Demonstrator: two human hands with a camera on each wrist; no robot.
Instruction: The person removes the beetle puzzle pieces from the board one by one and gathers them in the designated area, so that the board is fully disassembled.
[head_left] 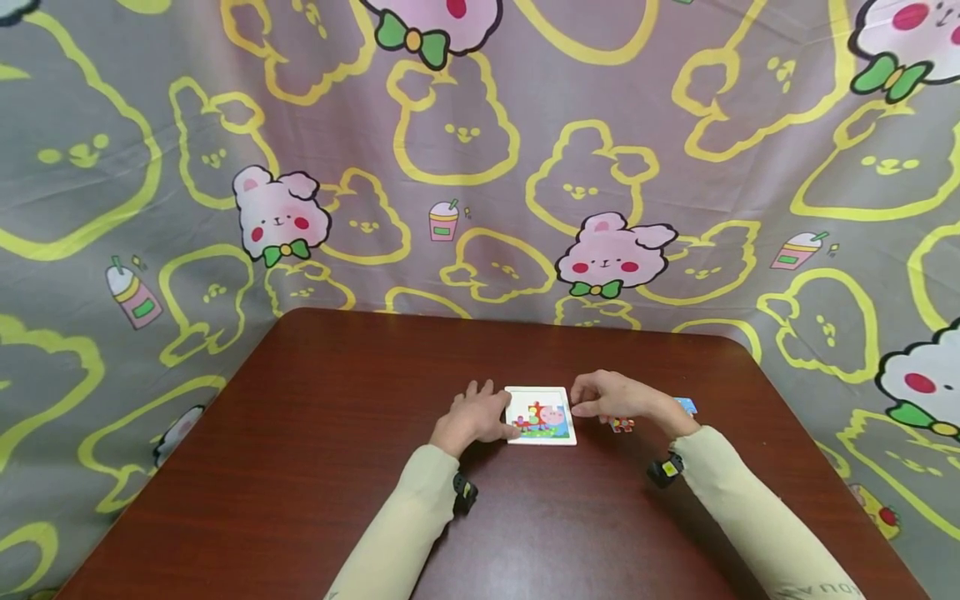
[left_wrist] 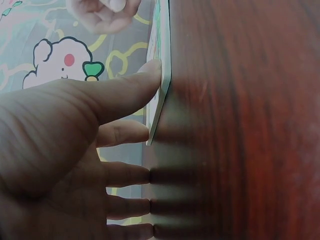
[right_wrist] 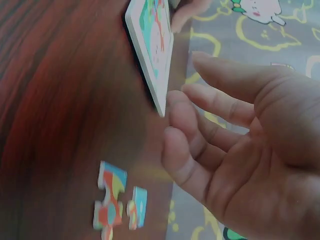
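Observation:
A white-rimmed jigsaw tray lies on the table between both hands. Fitted pieces showing a pink cartoon pig fill its lower and right parts; the upper left is bare white. My left hand spreads along the tray's left side, its thumb on the rim and the other fingertips down at the table and tray corner. Just off the tray's right edge is my right hand, fingers loosely bent with nothing between them. Beneath it lie loose jigsaw pieces, a red and yellow one and a smaller blue one.
Another view of the loose pieces shows a light blue one beyond the right wrist. The dark red-brown table extends to a patterned curtain behind and at both sides. Each wrist carries a small black camera.

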